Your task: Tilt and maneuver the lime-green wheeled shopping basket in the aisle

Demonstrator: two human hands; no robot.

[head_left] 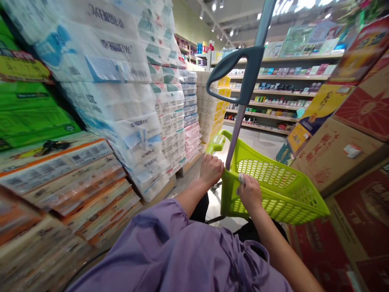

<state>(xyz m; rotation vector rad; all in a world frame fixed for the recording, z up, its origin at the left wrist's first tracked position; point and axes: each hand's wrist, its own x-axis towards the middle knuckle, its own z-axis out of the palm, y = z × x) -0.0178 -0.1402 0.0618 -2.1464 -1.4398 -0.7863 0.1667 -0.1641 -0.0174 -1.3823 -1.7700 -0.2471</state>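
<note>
A lime-green rolling shopping basket [273,202] with perforated sides stands right in front of me. Its grey telescopic pole rises from the near edge to a dark grey loop handle [251,75]. My left hand [211,169] is closed at the basket's left corner, its fingers wrapped around the lower end of a green grip [216,144]. Close to the near wall, my right hand [251,194] is closed around a small white crumpled piece [241,179], possibly tissue. Whether that hand also touches the basket wall I cannot tell.
Tall stacks of wrapped paper packs [121,85] line the left side, with orange-edged packs [88,182] nearer. Cardboard cartons [328,150] are piled on the right, close to the basket. Stocked shelves [273,91] cross the far end of the aisle.
</note>
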